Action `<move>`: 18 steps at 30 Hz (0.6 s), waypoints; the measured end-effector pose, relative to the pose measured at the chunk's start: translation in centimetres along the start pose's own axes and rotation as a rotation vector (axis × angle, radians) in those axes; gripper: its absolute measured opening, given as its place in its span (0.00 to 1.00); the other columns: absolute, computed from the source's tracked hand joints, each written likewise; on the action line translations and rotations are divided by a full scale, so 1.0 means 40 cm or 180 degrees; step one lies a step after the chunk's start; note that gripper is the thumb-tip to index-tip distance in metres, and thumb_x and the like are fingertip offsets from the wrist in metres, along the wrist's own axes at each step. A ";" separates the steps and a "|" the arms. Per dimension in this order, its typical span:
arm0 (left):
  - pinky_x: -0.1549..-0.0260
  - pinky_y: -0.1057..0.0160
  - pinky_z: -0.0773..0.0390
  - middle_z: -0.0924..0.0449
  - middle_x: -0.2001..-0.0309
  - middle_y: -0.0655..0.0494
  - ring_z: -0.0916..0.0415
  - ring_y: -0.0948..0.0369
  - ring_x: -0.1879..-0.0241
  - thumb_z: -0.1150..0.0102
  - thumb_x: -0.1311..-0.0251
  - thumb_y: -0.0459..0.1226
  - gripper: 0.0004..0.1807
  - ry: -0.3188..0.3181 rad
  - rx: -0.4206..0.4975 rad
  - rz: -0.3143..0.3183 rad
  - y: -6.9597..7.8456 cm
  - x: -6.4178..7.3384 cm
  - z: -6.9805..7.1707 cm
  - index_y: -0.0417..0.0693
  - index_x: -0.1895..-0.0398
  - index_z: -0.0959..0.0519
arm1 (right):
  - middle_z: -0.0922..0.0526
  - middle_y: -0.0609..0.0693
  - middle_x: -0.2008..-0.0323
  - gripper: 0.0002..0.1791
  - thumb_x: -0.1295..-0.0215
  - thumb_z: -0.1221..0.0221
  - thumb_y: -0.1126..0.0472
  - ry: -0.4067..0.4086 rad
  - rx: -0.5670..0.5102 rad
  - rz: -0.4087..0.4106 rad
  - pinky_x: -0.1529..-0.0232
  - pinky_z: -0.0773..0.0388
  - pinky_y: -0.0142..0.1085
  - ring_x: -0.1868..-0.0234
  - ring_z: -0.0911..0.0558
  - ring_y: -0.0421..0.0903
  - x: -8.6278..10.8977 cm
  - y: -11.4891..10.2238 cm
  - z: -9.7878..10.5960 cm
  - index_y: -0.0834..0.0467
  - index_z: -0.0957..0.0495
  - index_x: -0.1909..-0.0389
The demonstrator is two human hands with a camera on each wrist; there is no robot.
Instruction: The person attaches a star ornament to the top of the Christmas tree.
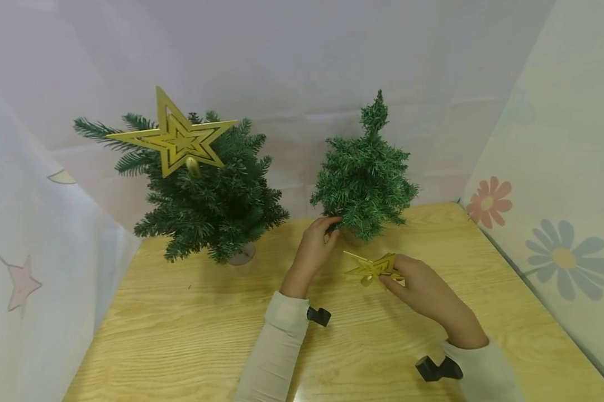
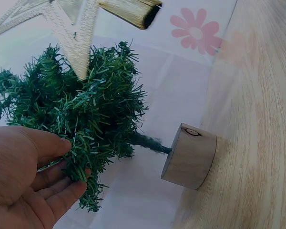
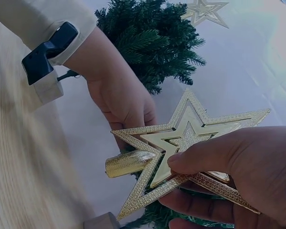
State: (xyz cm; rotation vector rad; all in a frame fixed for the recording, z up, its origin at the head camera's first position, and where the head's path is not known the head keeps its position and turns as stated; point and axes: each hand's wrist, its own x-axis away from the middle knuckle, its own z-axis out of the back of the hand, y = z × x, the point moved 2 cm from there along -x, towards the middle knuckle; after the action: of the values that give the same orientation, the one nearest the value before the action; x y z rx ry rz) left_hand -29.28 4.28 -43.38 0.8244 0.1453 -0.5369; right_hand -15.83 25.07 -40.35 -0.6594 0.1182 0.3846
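Observation:
A small green Christmas tree stands upright at the back right on a round wooden base. My left hand is at its lower left side, and in the left wrist view a branch tip lies between thumb and fingers. With my right hand I pinch a gold star tree topper between thumb and fingers, low in front of that tree. The topper's hollow gold tube sticks out free of my grip. Part of the star is hidden behind my thumb and hand.
A fuller Christmas tree with a large gold star on top stands at the left on its own base. Both trees are on a wooden table. Hanging cloth closes off the back and sides.

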 end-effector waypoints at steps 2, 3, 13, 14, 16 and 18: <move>0.44 0.53 0.26 0.30 0.35 0.50 0.30 0.53 0.38 0.49 0.27 0.44 0.21 0.0015 -0.0019 0.0002 0.001 0.001 0.001 0.52 0.34 0.27 | 0.18 0.40 0.58 0.09 0.33 0.38 0.61 0.0041 -0.0001 0.0025 0.56 0.19 0.47 0.56 0.18 0.43 0.002 -0.007 0.007 0.48 0.21 0.54; 0.44 0.53 0.26 0.30 0.36 0.51 0.30 0.53 0.38 0.49 0.27 0.44 0.21 0.0023 -0.0023 0.0001 0.002 0.001 0.001 0.51 0.35 0.27 | 0.18 0.40 0.58 0.09 0.33 0.38 0.61 0.0058 0.0010 0.0042 0.57 0.19 0.47 0.56 0.18 0.43 0.003 -0.011 0.011 0.48 0.21 0.54; 0.46 0.53 0.24 0.31 0.35 0.48 0.30 0.52 0.39 0.49 0.28 0.43 0.21 0.0030 -0.0026 0.0007 0.003 0.002 -0.001 0.53 0.34 0.27 | 0.19 0.40 0.57 0.11 0.34 0.37 0.59 0.0271 0.0218 0.0170 0.59 0.20 0.45 0.57 0.18 0.42 0.019 -0.038 0.036 0.48 0.21 0.52; 0.47 0.53 0.24 0.31 0.35 0.48 0.30 0.53 0.39 0.49 0.28 0.43 0.21 0.0027 -0.0024 0.0012 0.002 0.002 -0.002 0.53 0.34 0.28 | 0.19 0.40 0.56 0.11 0.34 0.37 0.59 0.0298 0.0233 0.0192 0.59 0.20 0.44 0.57 0.18 0.41 0.020 -0.041 0.039 0.48 0.21 0.52; 0.47 0.54 0.23 0.31 0.35 0.49 0.30 0.53 0.39 0.49 0.27 0.44 0.21 0.0020 -0.0027 0.0020 0.001 0.002 -0.004 0.54 0.34 0.28 | 0.19 0.40 0.55 0.12 0.34 0.37 0.58 0.0347 0.0254 0.0235 0.59 0.19 0.43 0.57 0.18 0.41 0.024 -0.046 0.044 0.48 0.21 0.51; 0.47 0.55 0.23 0.31 0.35 0.50 0.30 0.54 0.39 0.50 0.27 0.44 0.21 0.0018 -0.0023 0.0036 -0.001 0.002 -0.005 0.55 0.34 0.28 | 0.19 0.40 0.54 0.11 0.34 0.37 0.58 0.0400 0.0271 0.0275 0.59 0.19 0.42 0.57 0.18 0.39 0.026 -0.051 0.049 0.48 0.21 0.51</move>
State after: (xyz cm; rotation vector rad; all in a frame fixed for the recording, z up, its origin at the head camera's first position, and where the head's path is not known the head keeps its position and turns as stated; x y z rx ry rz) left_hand -29.21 4.38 -43.55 0.8194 0.1474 -0.5232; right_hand -14.11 25.15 -37.89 -0.5956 0.2819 0.4190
